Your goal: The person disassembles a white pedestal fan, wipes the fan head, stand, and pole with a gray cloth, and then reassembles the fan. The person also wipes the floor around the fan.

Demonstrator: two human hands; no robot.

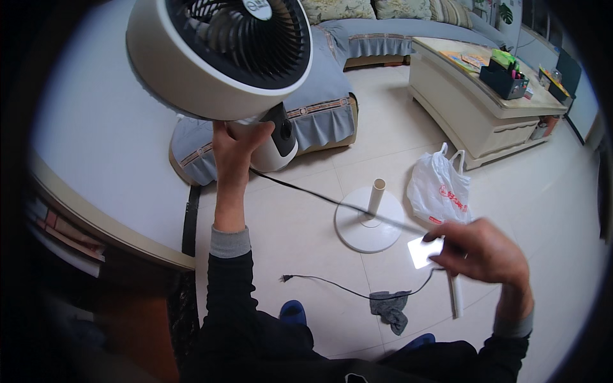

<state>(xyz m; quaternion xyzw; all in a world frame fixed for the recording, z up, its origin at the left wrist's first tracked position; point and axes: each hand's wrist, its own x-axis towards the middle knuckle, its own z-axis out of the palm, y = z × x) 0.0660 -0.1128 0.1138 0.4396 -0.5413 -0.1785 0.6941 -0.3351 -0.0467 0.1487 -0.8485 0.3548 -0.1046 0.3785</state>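
My left hand grips the neck of a white air circulator fan, just below its round head with a dark spiral grille. The fan is held up off the floor at the upper left. From its lower end a black power cord runs taut to my right hand, whose fingers pinch it. Beyond that hand the cord drops, and its plug hangs or lies near the floor; I cannot tell which. A round white stand base with a short upright tube stands on the floor between my hands.
Near the base are a white plastic bag, a bright white rectangular item, a white tube and a grey cloth. A coffee table with a dark organizer stands right; a covered sofa is behind the fan.
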